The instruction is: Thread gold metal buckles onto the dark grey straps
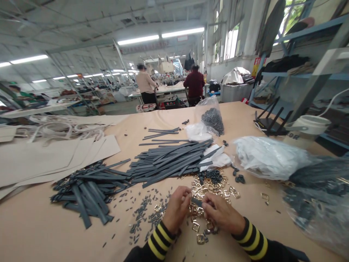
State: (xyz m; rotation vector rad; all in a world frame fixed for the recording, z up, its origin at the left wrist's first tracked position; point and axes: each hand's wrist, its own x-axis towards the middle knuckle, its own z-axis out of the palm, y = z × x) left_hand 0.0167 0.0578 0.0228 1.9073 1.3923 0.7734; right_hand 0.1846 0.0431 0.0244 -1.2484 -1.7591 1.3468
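My left hand (178, 208) and my right hand (221, 212) face each other low in the centre, fingers closed on a short dark grey strap (196, 202) that spans between them. Gold buckles (195, 226) lie scattered under and around the hands. Behind them sits a small heap of dark loops (214, 176). Many small dark pieces (141, 214) are spread left of my left hand. A pile of long dark grey straps (169, 158) lies beyond the hands.
Straps with buckles (92, 193) are heaped at left, near beige panels (81, 156). A bag of dark loops (212, 120) stands at the back. White plastic bags (269, 156), a black router (272, 122) and a bucket (308, 127) are at right. Two people stand beyond the table.
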